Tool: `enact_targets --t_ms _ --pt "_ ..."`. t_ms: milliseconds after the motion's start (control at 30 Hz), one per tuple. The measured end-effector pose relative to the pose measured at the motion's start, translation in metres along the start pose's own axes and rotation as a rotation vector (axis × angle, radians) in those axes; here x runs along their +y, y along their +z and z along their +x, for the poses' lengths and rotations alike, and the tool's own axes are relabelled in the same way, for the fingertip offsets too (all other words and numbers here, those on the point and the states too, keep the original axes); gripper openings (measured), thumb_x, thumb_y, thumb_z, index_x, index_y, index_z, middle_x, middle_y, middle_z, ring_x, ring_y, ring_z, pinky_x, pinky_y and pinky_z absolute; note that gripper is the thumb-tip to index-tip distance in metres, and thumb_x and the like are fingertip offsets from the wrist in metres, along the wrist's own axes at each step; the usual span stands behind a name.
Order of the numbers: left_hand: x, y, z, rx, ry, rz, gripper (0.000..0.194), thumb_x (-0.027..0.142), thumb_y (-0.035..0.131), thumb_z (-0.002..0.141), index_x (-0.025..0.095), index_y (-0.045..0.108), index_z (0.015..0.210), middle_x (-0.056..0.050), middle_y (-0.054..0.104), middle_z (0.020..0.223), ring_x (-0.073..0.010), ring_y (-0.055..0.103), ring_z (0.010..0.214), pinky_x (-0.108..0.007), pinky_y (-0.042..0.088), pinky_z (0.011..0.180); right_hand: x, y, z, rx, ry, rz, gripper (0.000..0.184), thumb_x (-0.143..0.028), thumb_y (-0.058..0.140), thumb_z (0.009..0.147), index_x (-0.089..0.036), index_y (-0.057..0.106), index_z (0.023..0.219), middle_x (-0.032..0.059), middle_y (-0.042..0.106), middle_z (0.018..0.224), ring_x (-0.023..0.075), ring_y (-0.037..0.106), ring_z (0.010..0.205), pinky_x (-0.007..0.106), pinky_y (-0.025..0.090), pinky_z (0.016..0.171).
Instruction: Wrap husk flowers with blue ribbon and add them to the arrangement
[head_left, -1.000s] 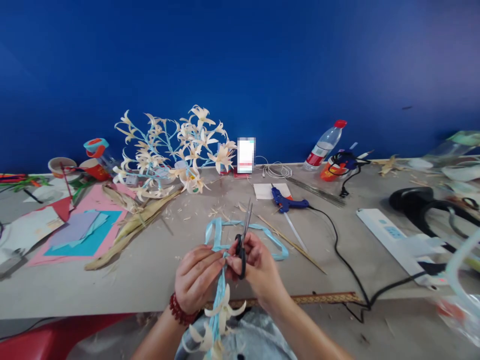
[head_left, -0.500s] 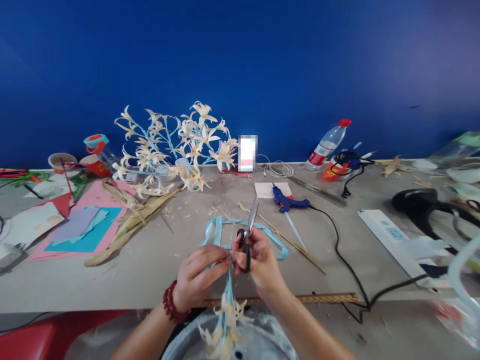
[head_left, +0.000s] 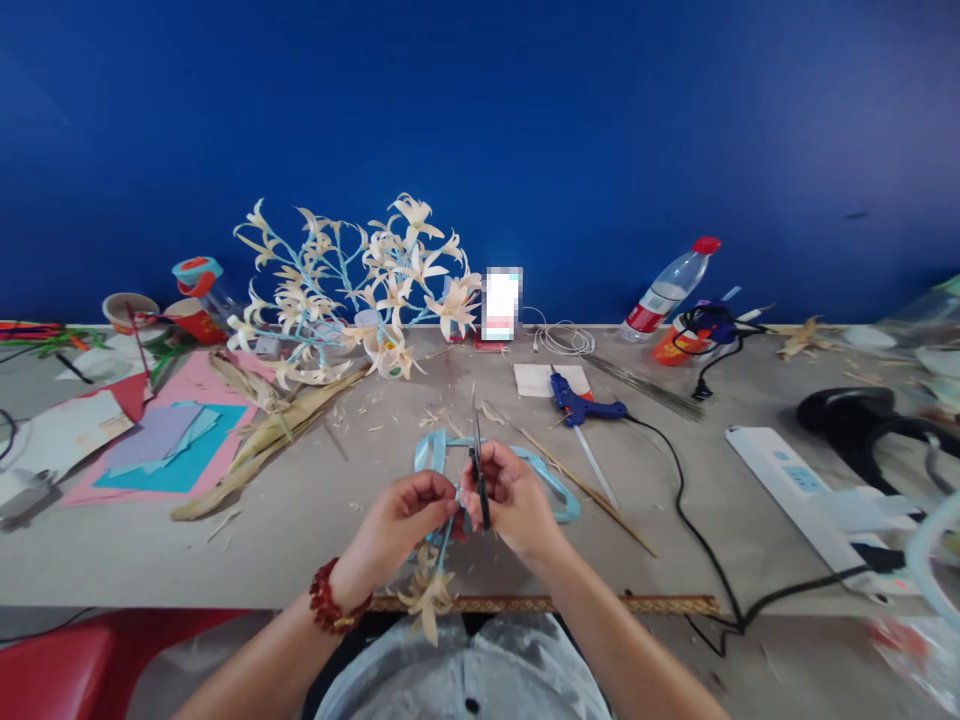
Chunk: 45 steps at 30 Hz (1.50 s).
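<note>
Well, left fingers (head_left: 430, 487) pinch the blue stem (head_left: 445, 543) (pale flowers (head_left: 429, 597) below); right fingers (head_left: 501, 460) clasp scissors (head_left: 482, 492).

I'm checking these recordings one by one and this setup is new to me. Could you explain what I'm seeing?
There is no machine here: these are a person's bare hands, filmed by one camera worn on the head, looking forward and down. The left hand pinches a blue stem with a pale flower hanging below. The right hand holds scissors, blades pointing away from the person. On the table lie blue ribbon, a glue gun, coloured paper and a power strip. Toward the blue wall are more flowers and a red-capped bottle.
</note>
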<state>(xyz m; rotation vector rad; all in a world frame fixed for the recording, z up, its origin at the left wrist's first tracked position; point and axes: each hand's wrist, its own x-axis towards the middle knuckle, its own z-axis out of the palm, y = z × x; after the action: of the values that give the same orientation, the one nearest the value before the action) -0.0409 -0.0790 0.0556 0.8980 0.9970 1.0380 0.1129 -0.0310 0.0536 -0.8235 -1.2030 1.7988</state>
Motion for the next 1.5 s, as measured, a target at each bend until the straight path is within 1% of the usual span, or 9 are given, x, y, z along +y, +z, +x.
enact_targets --t_ms 133,300,600,767,867,1000,1067,1233,1500 --pt "-0.006 0.004 0.005 0.136 0.028 -0.085 0.019 0.033 0.071 0.079 0.015 0.064 0.08 -0.001 0.069 0.067 -0.0123 0.062 0.059 -0.023 0.049 0.059 0.0 -0.004 0.002 0.041 -0.005 -0.06 0.034 -0.018 0.077 0.065 -0.02 0.047 0.08 -0.0068 0.056 0.071 0.0049 0.051 0.047 0.016 0.046 0.043" --pt "-0.013 0.009 0.01 0.231 0.037 -0.148 0.023 0.033 0.075 0.074 0.016 0.063 0.081 0.001 0.066 0.064 -0.0125 0.063 0.056 -0.025 0.052 0.059 0.004 -0.008 -0.001 0.08 -0.026 -0.102 0.038 -0.02 0.079 0.064 -0.021 0.045 0.08 -0.0062 0.054 0.074 0.0076 0.054 0.055 0.019 0.05 0.051" --pt "-0.015 0.007 0.01 0.231 -0.054 -0.209 0.024 0.031 0.077 0.073 0.015 0.062 0.083 0.0 0.068 0.067 -0.0131 0.065 0.057 -0.026 0.055 0.061 0.005 -0.024 0.008 0.094 -0.051 -0.21 0.031 -0.02 0.075 0.07 -0.021 0.047 0.084 -0.0055 0.055 0.072 0.0064 0.048 0.047 0.018 0.04 0.045" --pt "-0.017 0.009 0.01 0.247 -0.042 -0.27 0.023 0.029 0.077 0.073 0.016 0.061 0.083 0.001 0.065 0.068 -0.0132 0.064 0.061 -0.028 0.057 0.062 0.003 -0.029 -0.006 0.245 -0.184 -0.4 0.027 -0.024 0.07 0.079 -0.022 0.05 0.097 0.0004 0.06 0.09 0.0095 0.053 0.061 0.021 0.042 0.055" --pt "-0.02 0.008 0.01 0.266 -0.01 -0.284 0.021 0.029 0.075 0.075 0.016 0.061 0.085 0.001 0.065 0.071 -0.0132 0.064 0.065 -0.029 0.058 0.063 0.01 -0.031 -0.035 0.15 -0.048 -0.487 0.023 -0.028 0.072 0.077 -0.022 0.051 0.086 -0.0007 0.058 0.079 0.0119 0.053 0.063 0.021 0.041 0.056" --pt "-0.022 0.004 0.01 0.3 0.002 -0.288 0.017 0.027 0.074 0.077 0.016 0.062 0.084 0.0 0.066 0.074 -0.0136 0.064 0.071 -0.028 0.058 0.067 0.022 -0.038 -0.074 -0.053 0.258 -0.341 0.04 -0.049 0.07 0.076 -0.021 0.041 0.07 -0.0039 0.051 0.06 0.0115 0.051 0.051 0.022 0.036 0.048" --pt "-0.021 0.003 0.01 0.301 -0.005 -0.285 0.016 0.026 0.073 0.077 0.016 0.063 0.083 -0.001 0.066 0.075 -0.0133 0.063 0.071 -0.029 0.058 0.068 0.023 -0.043 -0.084 -0.123 0.339 -0.28 0.046 -0.059 0.064 0.077 -0.022 0.039 0.069 -0.0044 0.051 0.054 0.0113 0.052 0.048 0.022 0.035 0.049" --pt "-0.018 0.007 0.008 0.307 -0.006 -0.295 0.016 0.028 0.073 0.078 0.017 0.064 0.084 0.0 0.065 0.078 -0.013 0.062 0.07 -0.03 0.058 0.069 0.02 -0.044 -0.083 -0.183 0.393 -0.261 0.049 -0.065 0.061 0.077 -0.021 0.039 0.07 -0.003 0.056 0.053 0.0114 0.054 0.048 0.021 0.03 0.048" --pt "-0.021 0.023 0.005 0.274 -0.024 -0.282 0.02 0.032 0.074 0.076 0.018 0.06 0.082 0.002 0.064 0.07 -0.0124 0.063 0.061 -0.025 0.053 0.062 0.021 -0.029 -0.066 -0.125 0.319 -0.174 0.05 -0.065 0.067 0.072 -0.021 0.043 0.073 -0.0045 0.055 0.055 0.0125 0.053 0.05 0.023 0.035 0.053"
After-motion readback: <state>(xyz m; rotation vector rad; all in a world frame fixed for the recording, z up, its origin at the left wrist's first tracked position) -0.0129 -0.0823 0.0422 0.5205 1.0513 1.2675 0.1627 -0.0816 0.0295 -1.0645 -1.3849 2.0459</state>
